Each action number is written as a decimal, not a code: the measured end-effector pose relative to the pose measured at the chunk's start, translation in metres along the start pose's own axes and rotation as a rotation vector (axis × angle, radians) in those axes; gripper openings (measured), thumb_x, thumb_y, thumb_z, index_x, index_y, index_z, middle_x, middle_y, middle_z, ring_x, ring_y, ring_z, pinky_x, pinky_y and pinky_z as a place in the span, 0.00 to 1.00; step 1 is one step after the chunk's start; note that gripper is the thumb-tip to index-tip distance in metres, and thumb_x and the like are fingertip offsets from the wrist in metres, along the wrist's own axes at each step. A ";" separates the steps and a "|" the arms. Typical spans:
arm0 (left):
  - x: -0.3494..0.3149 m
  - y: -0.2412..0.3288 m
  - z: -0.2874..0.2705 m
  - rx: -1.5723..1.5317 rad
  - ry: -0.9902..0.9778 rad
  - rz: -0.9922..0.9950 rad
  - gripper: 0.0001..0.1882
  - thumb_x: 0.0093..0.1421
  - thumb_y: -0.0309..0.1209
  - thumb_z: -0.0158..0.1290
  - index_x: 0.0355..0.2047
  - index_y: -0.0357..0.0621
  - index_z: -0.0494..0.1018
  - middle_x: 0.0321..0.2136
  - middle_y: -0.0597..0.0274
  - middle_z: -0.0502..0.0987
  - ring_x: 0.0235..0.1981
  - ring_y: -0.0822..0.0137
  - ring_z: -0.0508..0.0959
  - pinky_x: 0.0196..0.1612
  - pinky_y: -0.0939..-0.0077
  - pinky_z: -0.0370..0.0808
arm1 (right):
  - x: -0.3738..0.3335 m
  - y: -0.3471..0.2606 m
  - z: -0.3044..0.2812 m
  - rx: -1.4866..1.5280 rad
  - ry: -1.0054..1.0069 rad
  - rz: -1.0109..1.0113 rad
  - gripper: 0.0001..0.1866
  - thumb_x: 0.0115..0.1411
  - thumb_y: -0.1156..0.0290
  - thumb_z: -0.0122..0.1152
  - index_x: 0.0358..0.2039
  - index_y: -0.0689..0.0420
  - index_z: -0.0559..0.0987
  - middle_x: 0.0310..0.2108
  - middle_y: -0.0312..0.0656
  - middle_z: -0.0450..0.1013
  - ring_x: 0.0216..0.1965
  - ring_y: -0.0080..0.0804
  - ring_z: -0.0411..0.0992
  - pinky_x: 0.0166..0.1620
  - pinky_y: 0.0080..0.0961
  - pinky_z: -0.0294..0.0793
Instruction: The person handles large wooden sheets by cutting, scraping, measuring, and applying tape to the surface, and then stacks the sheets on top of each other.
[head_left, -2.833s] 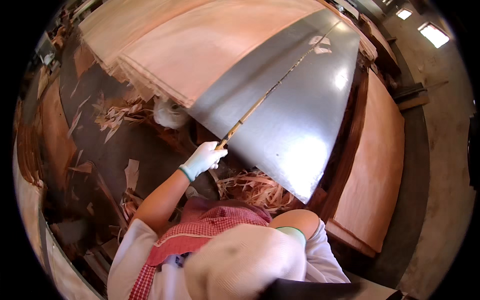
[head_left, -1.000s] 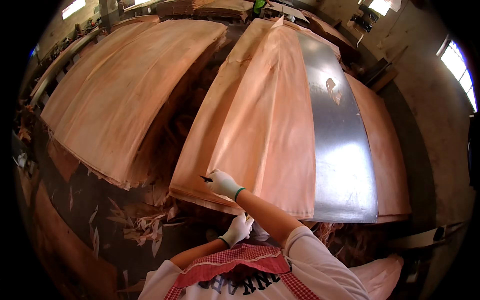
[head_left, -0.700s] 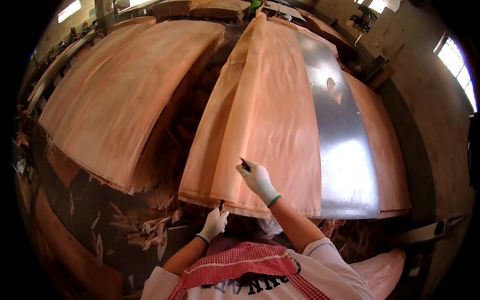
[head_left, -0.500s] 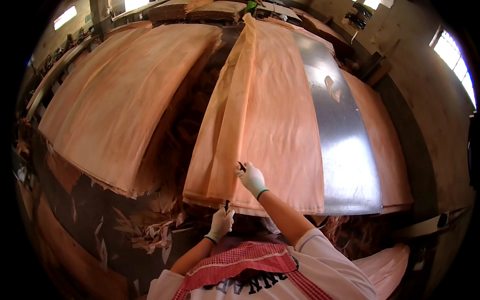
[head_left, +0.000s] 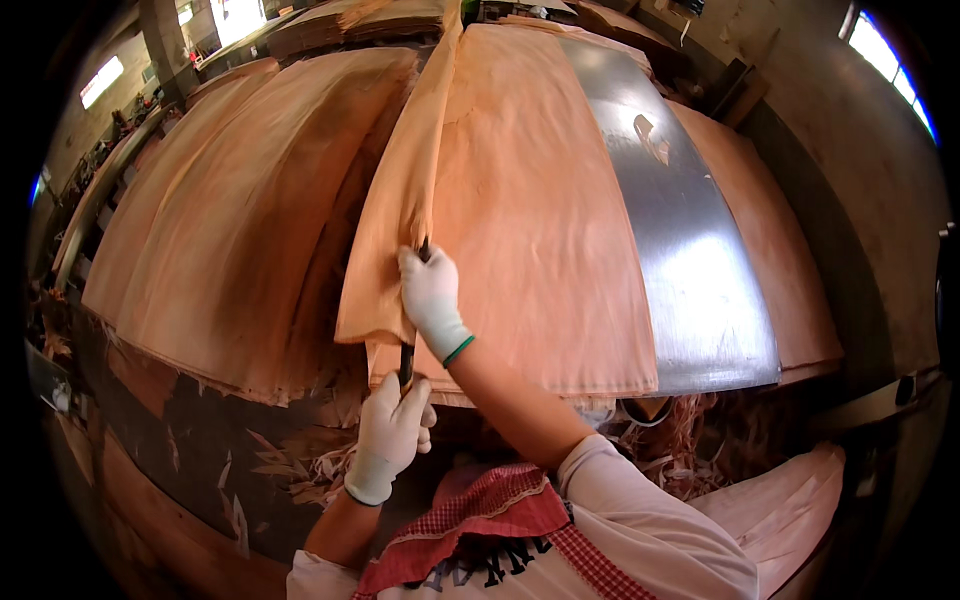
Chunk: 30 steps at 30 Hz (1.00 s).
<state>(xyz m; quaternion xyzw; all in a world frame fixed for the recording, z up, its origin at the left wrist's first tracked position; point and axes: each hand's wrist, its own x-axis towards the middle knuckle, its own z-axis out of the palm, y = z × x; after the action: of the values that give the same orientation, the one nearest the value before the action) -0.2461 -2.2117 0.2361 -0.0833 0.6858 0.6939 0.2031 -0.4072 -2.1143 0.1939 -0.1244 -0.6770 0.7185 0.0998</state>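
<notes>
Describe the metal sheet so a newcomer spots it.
Start at the wide veneer stack beyond the gloved right hand. The metal sheet shows along its right edge, before a second veneer stack. It alone is shiny grey; both neighbours are orange-tan wood.

Gloves [head_left: 436, 312], one pair: white knit, close-fitting, covered the left hand [head_left: 392, 430] and right hand [head_left: 430, 288]; the right cuff [head_left: 452, 340] finished in a narrow green edge. T-shirt [head_left: 665, 525]: white, short-sleeved, bore dark block lettering [head_left: 492, 570] across the chest. Apron [head_left: 515, 514]: red-and-white check, was made with a plain red band, thin pale trim and a checked shoulder strap [head_left: 605, 566].
</notes>
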 end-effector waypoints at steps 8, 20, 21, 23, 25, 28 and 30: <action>0.021 -0.005 0.022 -0.086 -0.796 0.190 0.34 0.68 0.47 0.46 0.64 0.33 0.54 0.50 0.58 0.72 0.46 0.69 0.75 0.42 0.70 0.75 | 0.030 -0.091 -0.173 0.289 0.036 -0.059 0.12 0.56 0.63 0.63 0.28 0.61 0.78 0.24 0.32 0.72 0.27 0.22 0.69 0.28 0.24 0.67; 0.098 -0.157 -0.066 -1.105 0.072 0.132 0.37 0.63 0.58 0.48 0.60 0.40 0.63 0.59 0.58 0.68 0.57 0.59 0.69 0.62 0.65 0.65 | -0.036 -0.076 -0.430 -0.461 0.297 0.108 0.13 0.59 0.67 0.59 0.34 0.67 0.79 0.26 0.34 0.74 0.26 0.19 0.72 0.30 0.18 0.71; 0.107 -0.163 -0.072 -1.084 0.126 0.144 0.35 0.63 0.55 0.50 0.59 0.39 0.64 0.59 0.58 0.68 0.58 0.60 0.69 0.62 0.64 0.64 | -0.035 -0.073 -0.439 -0.444 0.301 0.103 0.13 0.60 0.67 0.59 0.35 0.67 0.79 0.27 0.34 0.75 0.26 0.19 0.72 0.30 0.18 0.71; 0.135 -0.179 -0.075 -1.044 0.230 0.168 0.31 0.63 0.49 0.53 0.57 0.38 0.66 0.58 0.59 0.69 0.59 0.61 0.67 0.62 0.63 0.64 | -0.031 -0.067 -0.458 -0.435 0.307 0.084 0.14 0.60 0.68 0.58 0.37 0.68 0.78 0.29 0.37 0.76 0.28 0.21 0.73 0.32 0.19 0.73; 0.151 -0.181 -0.056 -0.986 0.372 0.157 0.26 0.62 0.45 0.56 0.54 0.41 0.69 0.56 0.62 0.70 0.56 0.63 0.69 0.59 0.66 0.66 | -0.020 -0.056 -0.492 -0.459 0.307 0.050 0.14 0.60 0.68 0.58 0.37 0.68 0.79 0.30 0.37 0.76 0.29 0.22 0.73 0.33 0.20 0.73; 0.163 -0.183 -0.017 -0.925 0.450 0.113 0.18 0.61 0.39 0.58 0.49 0.47 0.71 0.51 0.66 0.73 0.51 0.68 0.71 0.53 0.70 0.68 | 0.001 -0.038 -0.549 -0.563 0.335 0.028 0.13 0.59 0.68 0.58 0.36 0.67 0.79 0.29 0.37 0.76 0.28 0.22 0.72 0.32 0.22 0.72; 0.170 -0.194 0.004 -0.881 0.536 0.041 0.20 0.62 0.38 0.57 0.52 0.48 0.68 0.54 0.65 0.70 0.54 0.67 0.69 0.57 0.67 0.65 | 0.022 -0.021 -0.584 -0.599 0.328 0.010 0.12 0.58 0.68 0.59 0.33 0.66 0.79 0.27 0.36 0.75 0.27 0.22 0.71 0.32 0.24 0.71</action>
<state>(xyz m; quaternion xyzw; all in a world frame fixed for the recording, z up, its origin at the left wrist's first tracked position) -0.3225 -2.1838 -0.0084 -0.3224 0.3580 0.8750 -0.0475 -0.2456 -1.5520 0.1835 -0.2653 -0.8323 0.4587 0.1628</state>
